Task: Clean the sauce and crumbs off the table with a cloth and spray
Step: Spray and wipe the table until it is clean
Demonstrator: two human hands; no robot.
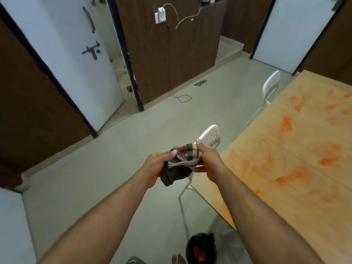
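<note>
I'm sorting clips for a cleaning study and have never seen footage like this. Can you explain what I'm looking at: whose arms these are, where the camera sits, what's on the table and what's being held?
There is no machine here. One wide-angle camera is worn on a person's head and looks forward and down, so the two bare arms reaching into the picture are that person's own. The left hand and the right hand both grip a bunched checked cloth, held in the air over the floor, beside the table rather than on it. The wooden table is on the right, smeared with orange sauce stains. Two white chairs stand along its edge, the nearer chair just behind the hands. At the bottom edge is a black bin with something orange inside. No spray bottle is in view.
</note>
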